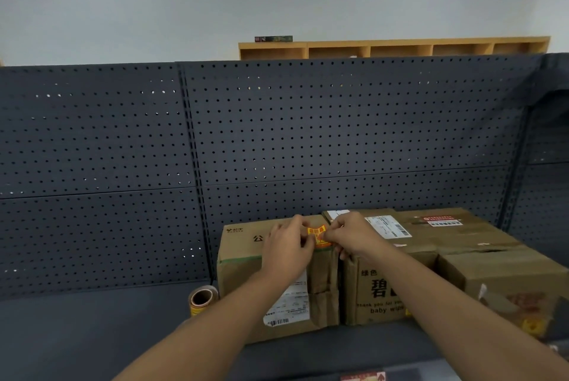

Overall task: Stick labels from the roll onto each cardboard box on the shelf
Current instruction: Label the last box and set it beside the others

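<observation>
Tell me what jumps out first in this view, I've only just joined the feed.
Both hands, left and right, meet over an orange label on top of the left box, near its right edge. The label roll lies on the dark shelf just left of that box. More boxes crowd the right side, against a pegboard.

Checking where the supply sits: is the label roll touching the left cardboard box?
Cannot tell. In the head view the label roll stands on the shelf right beside the left cardboard box; their edges meet in the image, but no contact or gap shows plainly.
</observation>
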A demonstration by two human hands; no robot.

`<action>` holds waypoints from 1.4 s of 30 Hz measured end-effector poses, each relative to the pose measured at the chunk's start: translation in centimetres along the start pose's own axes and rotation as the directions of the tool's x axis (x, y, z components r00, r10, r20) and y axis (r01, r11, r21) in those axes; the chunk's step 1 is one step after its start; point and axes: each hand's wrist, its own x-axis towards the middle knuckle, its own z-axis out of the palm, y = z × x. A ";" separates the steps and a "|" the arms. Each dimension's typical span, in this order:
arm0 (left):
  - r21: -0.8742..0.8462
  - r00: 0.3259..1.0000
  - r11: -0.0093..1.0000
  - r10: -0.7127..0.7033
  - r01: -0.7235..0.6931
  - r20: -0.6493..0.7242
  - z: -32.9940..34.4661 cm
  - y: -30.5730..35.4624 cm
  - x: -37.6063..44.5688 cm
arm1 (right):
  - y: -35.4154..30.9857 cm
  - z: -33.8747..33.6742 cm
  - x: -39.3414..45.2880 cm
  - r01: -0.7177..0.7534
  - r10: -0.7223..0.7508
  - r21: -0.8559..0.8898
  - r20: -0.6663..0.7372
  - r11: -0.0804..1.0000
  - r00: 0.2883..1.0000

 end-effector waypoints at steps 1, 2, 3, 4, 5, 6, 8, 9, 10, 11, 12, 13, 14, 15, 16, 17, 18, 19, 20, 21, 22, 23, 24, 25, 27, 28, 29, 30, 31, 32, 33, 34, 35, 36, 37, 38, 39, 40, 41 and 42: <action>0.015 1.000 1.000 0.018 -0.018 0.009 0.1 -0.1 -0.2 | 0.0 0.1 -0.1 0.004 -0.004 -0.010 -0.009 1.000 1.000; 0.027 1.000 0.999 0.024 -0.024 0.013 0.2 -0.1 -0.3 | 0.0 0.2 -0.2 0.007 -0.007 -0.019 -0.016 1.000 1.000; 0.039 1.000 0.999 0.019 -0.020 0.016 0.2 -0.1 -0.4 | -0.1 0.3 -0.2 0.010 -0.011 -0.032 -0.022 0.999 1.000; 0.050 1.000 0.999 0.014 -0.015 0.017 0.2 -0.1 -0.5 | -0.1 0.4 -0.2 0.012 -0.014 -0.048 -0.027 0.999 1.000; 0.057 1.000 0.998 0.010 -0.011 0.018 0.3 -0.1 -0.5 | -0.2 0.5 -0.2 0.011 -0.013 -0.067 -0.031 0.998 0.999; 0.061 1.000 0.998 0.004 -0.005 0.022 0.4 -0.3 -0.4 | -0.2 0.6 -0.2 0.010 -0.013 -0.087 -0.036 0.996 0.999; 0.061 0.999 0.998 -0.006 0.004 0.035 0.5 -0.6 -0.3 | -0.2 0.8 -0.2 0.014 -0.021 -0.126 -0.053 0.992 0.998; 0.066 0.999 0.998 -0.004 0.002 0.040 0.5 -0.7 -0.2 | -0.2 1.0 -0.2 0.018 -0.027 -0.142 -0.060 0.990 0.998; 0.076 0.999 0.997 0.000 -0.003 0.043 0.6 -0.8 -0.1 | -0.1 1.1 -0.1 0.023 -0.034 -0.153 -0.065 0.988 0.997; 0.095 0.999 0.995 0.003 -0.008 0.050 0.6 -0.8 -0.1 | -0.1 1.1 -0.1 0.026 -0.037 -0.160 -0.065 0.987 0.997; 0.120 0.998 0.993 0.002 -0.009 0.061 0.6 -0.8 -0.1 | 0.0 1.2 -0.1 0.027 -0.038 -0.167 -0.064 0.986 0.997; 0.152 0.997 0.988 -0.007 -0.005 0.076 0.6 -0.7 -0.2 | 0.0 1.2 -0.2 0.024 -0.035 -0.174 -0.062 0.985 0.997; 0.188 0.995 0.982 -0.025 0.007 0.097 0.6 -0.6 -0.2 | 0.0 1.1 -0.2 0.018 -0.029 -0.180 -0.060 0.984 0.998; 0.222 0.992 0.975 -0.047 0.019 0.120 0.6 -0.5 -0.2 | 0.0 1.1 -0.2 0.012 -0.023 -0.185 -0.057 0.983 0.998; 0.251 0.988 0.968 -0.062 0.025 0.140 0.6 -0.5 -0.1 | -0.1 1.1 -0.3 0.007 -0.017 -0.189 -0.054 0.982 0.998; 0.272 0.985 0.962 -0.069 0.024 0.156 0.6 -0.4 -0.1 | -0.2 1.1 -0.3 0.001 -0.011 -0.195 -0.051 0.981 0.999; 0.286 0.983 0.958 -0.071 0.020 0.169 0.6 -0.3 -0.1 | -0.3 1.1 -0.4 -0.006 -0.004 -0.202 -0.050 0.979 0.999; 0.295 0.980 0.955 -0.074 0.016 0.184 0.6 -0.2 0.0 | -0.4 1.0 -0.4 -0.013 0.003 -0.207 -0.048 0.978 0.999; 0.303 0.976 0.953 -0.079 0.015 0.201 0.6 -0.3 0.0 | -0.5 1.0 -0.5 -0.019 0.010 -0.210 -0.046 0.978 0.999; 0.310 0.972 0.951 -0.086 0.014 0.218 0.6 -0.3 0.1 | -0.7 0.9 -0.6 -0.023 0.014 -0.211 -0.044 0.977 0.999; 0.315 0.967 0.949 -0.095 0.016 0.236 0.6 -0.3 0.2 | -0.7 0.9 -0.7 -0.024 0.015 -0.213 -0.041 0.977 0.999; 0.321 0.961 0.947 -0.107 0.020 0.256 0.5 -0.2 0.3 | -0.8 0.8 -0.7 -0.024 0.016 -0.215 -0.039 0.976 0.999; 0.326 0.954 0.945 -0.117 0.022 0.275 0.5 -0.2 0.5 | -0.8 0.8 -0.8 -0.025 0.017 -0.214 -0.040 0.976 0.999; 0.334 0.948 0.943 -0.123 0.020 0.292 0.4 -0.1 0.6 | -0.9 0.8 -0.8 -0.030 0.021 -0.214 -0.043 0.976 0.999; 0.358 0.939 0.934 -0.130 0.008 0.319 0.0 0.0 0.8 | -0.9 0.8 -0.7 -0.039 0.029 -0.222 -0.049 0.974 0.998; 0.367 0.936 0.930 -0.131 0.002 0.327 -0.3 0.1 1.0 | -0.9 0.9 -0.6 -0.040 0.029 -0.225 -0.052 0.973 0.998; 0.372 0.934 0.928 -0.129 -0.005 0.334 -0.6 0.0 1.1 | -0.9 0.9 -0.5 -0.042 0.030 -0.227 -0.057 0.973 0.998; 0.375 0.933 0.927 -0.123 -0.014 0.338 -1.0 -0.1 1.2 | -0.8 1.0 -0.4 -0.045 0.033 -0.224 -0.060 0.973 0.998; 0.382 0.935 0.924 -0.110 -0.029 0.337 -1.3 -0.4 1.2 | -0.7 1.1 -0.3 -0.052 0.039 -0.220 -0.064 0.974 0.997; 0.393 0.939 0.919 -0.097 -0.044 0.331 -1.5 -0.6 1.2 | -0.7 1.1 -0.2 -0.059 0.045 -0.219 -0.068 0.974 0.997; 0.402 0.941 0.914 -0.085 -0.058 0.328 -1.6 -0.9 1.3 | -0.7 1.1 -0.1 -0.066 0.051 -0.222 -0.070 0.973 0.996; 0.407 0.940 0.911 -0.076 -0.070 0.333 -1.6 -1.1 1.2 | -0.7 1.2 -0.1 -0.073 0.058 -0.224 -0.070 0.972 0.996; 0.408 0.937 0.910 -0.072 -0.078 0.341 -1.6 -1.3 1.1 | -0.6 1.3 0.0 -0.080 0.066 -0.224 -0.068 0.971 0.995; 0.406 0.935 0.910 -0.072 -0.081 0.348 -1.4 -1.5 1.0 | -0.6 1.4 0.1 -0.085 0.072 -0.224 -0.067 0.971 0.995; 0.398 0.931 0.914 -0.076 -0.077 0.356 -1.2 -1.5 0.9 | -0.6 1.4 0.2 -0.089 0.076 -0.228 -0.067 0.970 0.995; 0.387 0.926 0.920 -0.088 -0.067 0.368 -1.1 -1.5 0.9 | -0.5 1.4 0.3 -0.092 0.079 -0.231 -0.064 0.969 0.995; 0.376 0.918 0.925 -0.100 -0.056 0.383 -1.0 -1.5 1.0 | -0.5 1.3 0.3 -0.094 0.082 -0.227 -0.060 0.969 0.995; 0.367 0.910 0.929 -0.110 -0.048 0.399 -1.0 -1.5 1.0 | -0.4 1.3 0.4 -0.095 0.085 -0.219 -0.053 0.971 0.995; 0.359 0.903 0.932 -0.115 -0.046 0.413 -1.0 -1.6 1.1 | -0.4 1.2 0.3 -0.096 0.088 -0.209 -0.048 0.973 0.995; 0.352 0.898 0.935 -0.115 -0.046 0.425 -0.9 -1.6 1.2 | -0.4 1.2 0.2 -0.093 0.086 -0.199 -0.047 0.976 0.995</action>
